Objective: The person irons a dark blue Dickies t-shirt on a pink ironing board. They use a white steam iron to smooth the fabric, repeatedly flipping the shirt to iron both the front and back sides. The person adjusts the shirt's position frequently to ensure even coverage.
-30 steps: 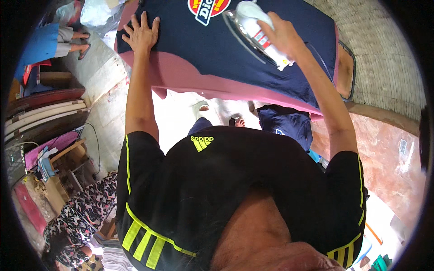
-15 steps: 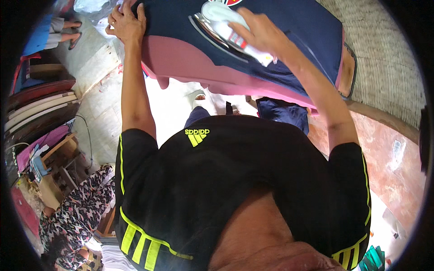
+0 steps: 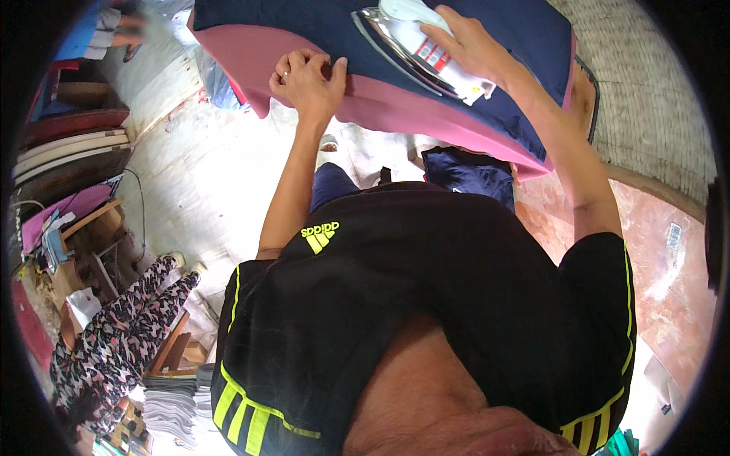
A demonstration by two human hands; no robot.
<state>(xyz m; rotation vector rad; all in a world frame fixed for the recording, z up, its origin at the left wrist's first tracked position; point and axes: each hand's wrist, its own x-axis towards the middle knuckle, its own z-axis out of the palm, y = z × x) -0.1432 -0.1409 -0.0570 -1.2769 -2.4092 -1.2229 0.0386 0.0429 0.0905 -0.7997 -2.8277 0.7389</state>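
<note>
My right hand (image 3: 477,47) is closed around the handle of a white clothes iron (image 3: 437,57) with a shiny metal sole. The iron rests on a dark navy cloth (image 3: 296,21), close to the cloth's near edge. Beneath the navy cloth lies a pink cover (image 3: 228,57), its edge hanging towards me. To the left of the iron, my left hand (image 3: 313,85), with a ring on one finger, touches the pink cover beside the navy cloth's edge. Its fingers are bent, with the thumb apart, and nothing shows between them.
A dark navy cloth (image 3: 470,176) lies below the pink cover's edge. At right is a woven mat surface (image 3: 642,95). A person in patterned clothes (image 3: 125,334) is at lower left, near a stack of folded grey cloths (image 3: 171,410). Another person (image 3: 95,34) stands at far left.
My left hand has come right and nearer to me, off the far-left part of the cloth. The iron has shifted slightly right in my right hand. The person at lower left has moved.
</note>
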